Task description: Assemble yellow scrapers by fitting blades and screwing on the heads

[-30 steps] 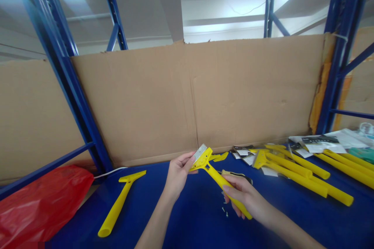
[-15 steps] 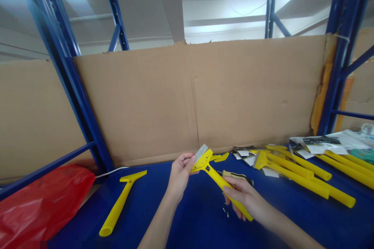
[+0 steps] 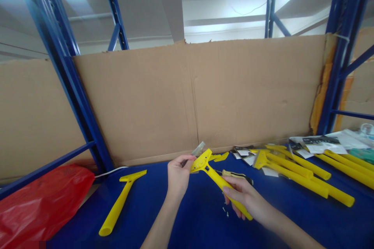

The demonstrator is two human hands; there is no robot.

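My right hand is wrapped round the handle of a yellow scraper, whose wide head points up and to the left. Beside that head, my left hand pinches a thin grey metal blade. The blade is tilted and stands slightly away from the head's far edge; whether it touches the head I cannot tell. Behind my right hand lies a screwdriver with a pale and black handle. Several small screws rest on the blue surface beneath my right hand. Small yellow plastic pieces lie beyond the scraper head.
Another yellow scraper lies at the left, near a red plastic bag. Several yellow scrapers and printed cards are piled at the right. A cardboard panel between blue posts closes off the back.
The blade has come away from flat against the scraper head and is now tilted, moved slightly up and left with my left hand. My right hand and the scraper are almost unmoved.
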